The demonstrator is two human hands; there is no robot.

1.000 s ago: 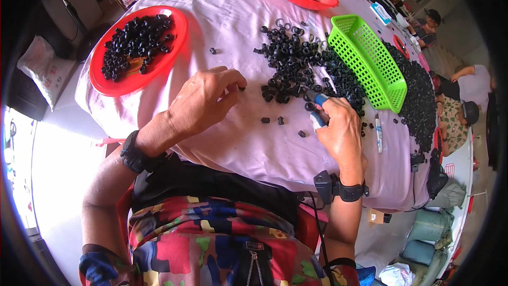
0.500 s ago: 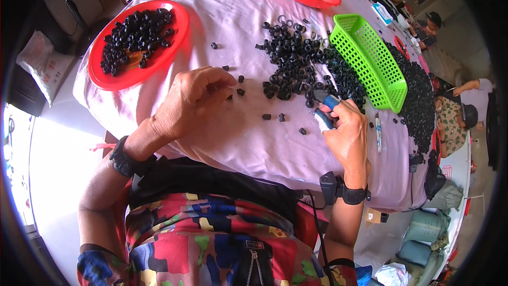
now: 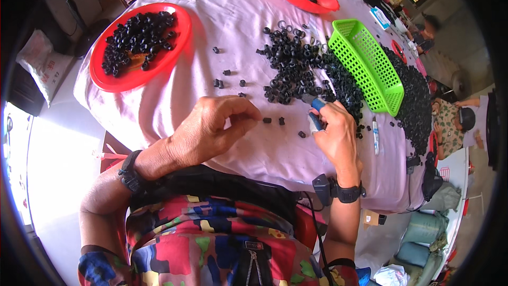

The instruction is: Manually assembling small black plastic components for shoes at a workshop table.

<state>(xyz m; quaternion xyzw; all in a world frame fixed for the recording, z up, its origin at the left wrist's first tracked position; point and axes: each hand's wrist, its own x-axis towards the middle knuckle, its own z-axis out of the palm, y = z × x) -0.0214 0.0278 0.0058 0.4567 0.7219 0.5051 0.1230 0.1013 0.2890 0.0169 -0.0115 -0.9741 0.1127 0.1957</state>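
My left hand (image 3: 214, 130) is low over the pink cloth, thumb and forefinger curled into a pinch. The fingertips are right beside a small black rubber-like piece (image 3: 267, 120); whether they hold anything is hidden. My right hand (image 3: 338, 135), with blue and white wraps on thumb and forefinger, is bent at the near edge of a heap of small black ring-like parts (image 3: 293, 61). Something dark grey (image 3: 307, 98) shows at its forefinger tip, too small to name. A second loose piece (image 3: 281, 121) and a third (image 3: 301, 134) lie between the hands.
At the left is a red plate (image 3: 182, 47) piled with black parts. A green perforated basket (image 3: 365, 69) stands among dark parts at the right, near a white pen (image 3: 375, 135). Farther back is a red bowl (image 3: 328, 6). Other people sit around the table.
My left hand has moved right and nearer to me, away from the loose pieces at centre left, and its fingers have drawn closer together. My right hand has shifted slightly left.
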